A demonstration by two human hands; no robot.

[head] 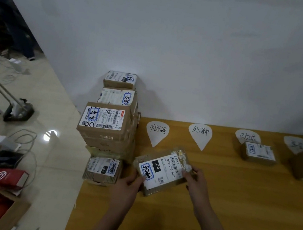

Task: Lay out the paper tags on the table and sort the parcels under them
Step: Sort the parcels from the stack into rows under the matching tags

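Four white drop-shaped paper tags [200, 135] are laid on the yellow wooden table [241, 207]. A flat brown cardboard parcel [161, 172] is gripped at its ends by the left hand [128, 183] and right hand [196, 181], label up, just in front of the tags, likely so it can be matched.

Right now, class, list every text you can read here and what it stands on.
"070": white label on the held parcel.
"070-070-A80": same label, beside the barcode.
"642 L714-00 015": label on the large box in the stack.
"处理中": second paper tag from the left, handwritten.
"已完成": third paper tag, handwritten.
Other tags and parcel labels: too blurred or small.
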